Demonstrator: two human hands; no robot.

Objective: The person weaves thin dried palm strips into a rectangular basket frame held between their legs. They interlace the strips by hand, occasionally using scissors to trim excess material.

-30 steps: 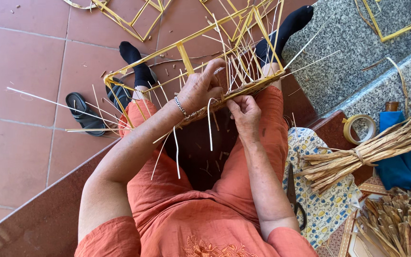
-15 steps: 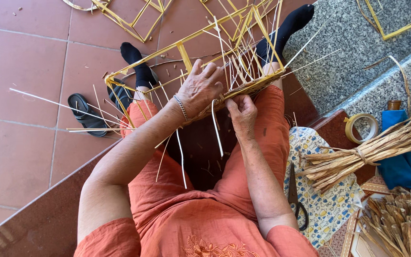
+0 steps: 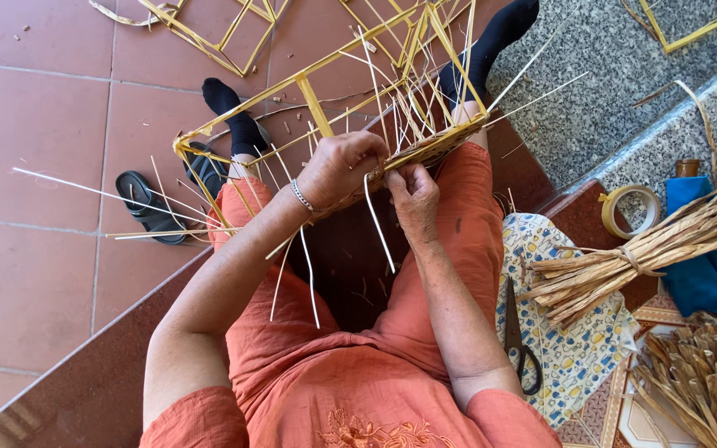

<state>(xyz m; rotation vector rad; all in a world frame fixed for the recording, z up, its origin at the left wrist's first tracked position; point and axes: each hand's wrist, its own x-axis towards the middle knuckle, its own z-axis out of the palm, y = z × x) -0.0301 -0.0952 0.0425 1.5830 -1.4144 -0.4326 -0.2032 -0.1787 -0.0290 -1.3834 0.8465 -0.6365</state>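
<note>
A half-woven basket frame of yellow bamboo strips rests across my knees, with loose pale strips sticking out all round. My left hand, a bracelet on its wrist, curls over the woven edge and grips it. My right hand is just beside it, below the edge, pinching a thin pale strip that hangs down between my legs. I sit in orange clothes with black socks on my feet.
Black sandals lie on the red tiles at left. At right are a tied bundle of dried straw, a tape roll, a blue cloth, scissors on a patterned cloth, and more straw. Other bamboo frames lie ahead.
My left hand has closed down over the woven edge. My right hand has shifted slightly up toward it, and the hanging strip has swung a little.
</note>
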